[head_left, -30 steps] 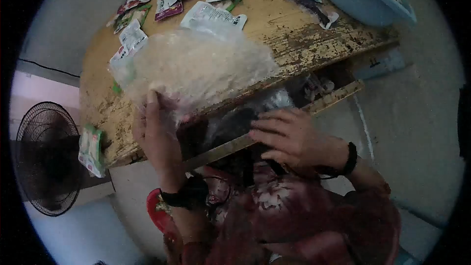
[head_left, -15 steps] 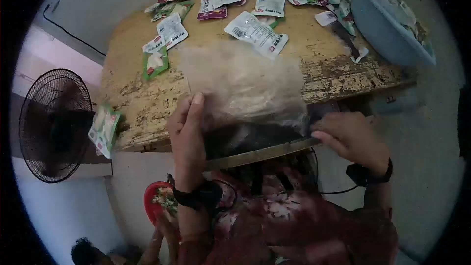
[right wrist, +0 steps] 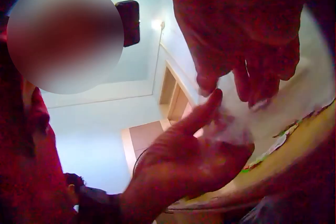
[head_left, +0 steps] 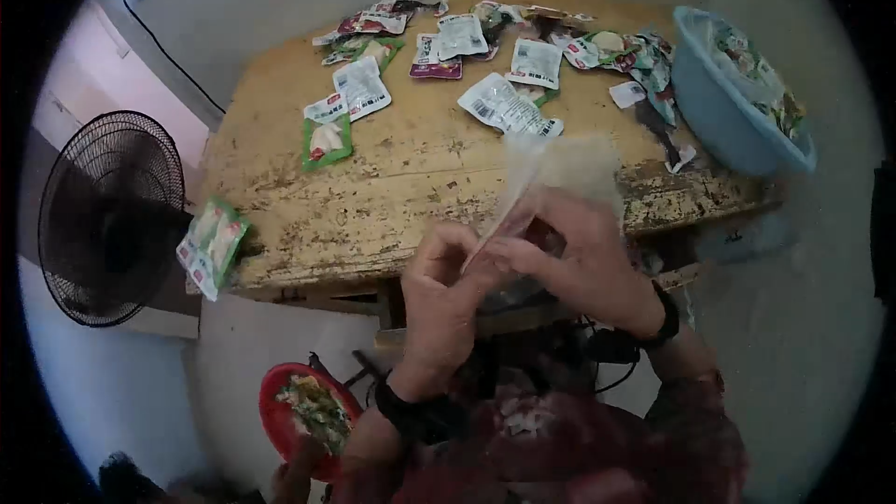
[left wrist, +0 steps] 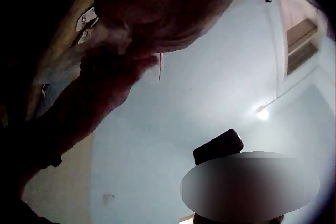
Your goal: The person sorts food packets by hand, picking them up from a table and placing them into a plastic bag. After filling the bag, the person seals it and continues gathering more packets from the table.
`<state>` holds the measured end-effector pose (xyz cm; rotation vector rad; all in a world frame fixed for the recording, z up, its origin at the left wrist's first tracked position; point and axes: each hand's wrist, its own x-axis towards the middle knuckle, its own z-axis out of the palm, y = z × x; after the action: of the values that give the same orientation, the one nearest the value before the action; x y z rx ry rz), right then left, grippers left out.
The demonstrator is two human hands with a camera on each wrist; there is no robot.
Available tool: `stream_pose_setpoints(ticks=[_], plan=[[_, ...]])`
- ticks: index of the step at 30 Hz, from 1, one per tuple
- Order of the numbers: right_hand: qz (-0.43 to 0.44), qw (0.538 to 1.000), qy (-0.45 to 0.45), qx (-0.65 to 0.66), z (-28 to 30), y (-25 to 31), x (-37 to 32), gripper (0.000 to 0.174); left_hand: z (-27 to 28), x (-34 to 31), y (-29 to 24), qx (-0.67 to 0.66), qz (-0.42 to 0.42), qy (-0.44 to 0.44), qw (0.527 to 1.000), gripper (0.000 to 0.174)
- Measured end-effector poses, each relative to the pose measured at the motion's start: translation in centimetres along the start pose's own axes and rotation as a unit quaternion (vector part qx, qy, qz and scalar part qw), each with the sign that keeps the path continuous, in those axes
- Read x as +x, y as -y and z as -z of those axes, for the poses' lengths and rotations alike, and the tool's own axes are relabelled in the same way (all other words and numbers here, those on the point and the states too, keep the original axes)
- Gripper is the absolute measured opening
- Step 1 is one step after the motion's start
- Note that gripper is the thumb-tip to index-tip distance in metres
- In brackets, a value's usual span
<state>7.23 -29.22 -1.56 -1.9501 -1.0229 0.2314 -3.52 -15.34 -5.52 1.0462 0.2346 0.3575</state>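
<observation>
A clear plastic bag (head_left: 583, 168) stands up over the table's front edge, between the two hands. My left hand (head_left: 443, 294) pinches its near edge between thumb and curled fingers. From the other side my right hand (head_left: 588, 257) pinches the same bag, its thumb close to the left thumb. In the right wrist view the left hand (right wrist: 194, 155) lies below the right hand (right wrist: 241, 29), with filmy plastic (right wrist: 233, 121) between them. The left wrist view is dark; the right hand (left wrist: 94, 87) shows there against the ceiling.
Several food packets (head_left: 511, 105) lie across the wooden table (head_left: 411, 168). One green-edged packet (head_left: 215, 245) is at its left corner. A blue basin (head_left: 723, 117) of packets stands right. Below are an open drawer (head_left: 677, 275) and a red bowl (head_left: 280, 420); a fan (head_left: 112, 219) stands left.
The bag, earlier spread flat near the drawer, is now upright and narrower. My left hand has moved right, and my right hand has come up from the drawer edge to the bag.
</observation>
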Motion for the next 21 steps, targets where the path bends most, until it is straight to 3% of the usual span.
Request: stream_pose_setpoints(ticks=[1, 3, 4, 7, 9, 11, 15, 18, 19, 21], plan=[[0.032, 0.999, -0.004, 0.013, -0.4, -0.5, 0.2, 0.017, 0.2, 0.2, -0.1, 0.062, -0.003, -0.002, 0.998, 0.019], [0.098, 0.994, -0.007, 0.038, -0.7, -1.2, 0.5, 0.029, 0.8, 0.5, -0.7, 0.028, 0.021, 0.054, 0.998, 0.016], [0.085, 0.996, -0.001, 0.034, -0.5, -1.0, 0.6, 0.028, 1.2, 0.6, -1.0, 0.012, 0.033, 0.082, 0.996, 0.014], [0.067, 0.997, 0.021, 0.025, 0.4, -0.7, 0.8, 0.025, 2.6, 0.8, -1.1, 0.001, 0.039, 0.009, 0.999, 0.011], [0.082, 0.995, 0.041, 0.03, 1.7, -1.0, 0.4, 0.023, 3.8, 1.6, -1.8, 0.068, 0.005, -0.052, 0.996, 0.011], [-0.014, 0.99, 0.11, 0.092, 3.4, 0.6, -0.2, 0.023, 4.8, 2.3, -2.0, 0.125, -0.038, -0.112, 0.985, 0.015], [-0.107, 0.972, 0.155, 0.143, 4.7, 2.9, 0.4, 0.024, 4.6, 1.9, -2.7, 0.169, -0.016, -0.068, 0.983, 0.024], [-0.091, 0.959, -0.009, 0.269, 5.5, 2.8, 1.7, 0.026, 4.9, 2.6, -3.3, 0.218, -0.065, -0.061, 0.972, 0.029], [-0.041, 0.941, -0.032, 0.333, 6.6, 1.5, 2.3, 0.027, 5.5, 2.8, -3.6, 0.225, -0.073, -0.064, 0.97, 0.029], [-0.005, 0.95, -0.092, 0.298, 7.8, 0.8, 4.3, 0.028, 6.4, 3.5, -3.8, 0.23, -0.099, -0.062, 0.966, 0.027]])
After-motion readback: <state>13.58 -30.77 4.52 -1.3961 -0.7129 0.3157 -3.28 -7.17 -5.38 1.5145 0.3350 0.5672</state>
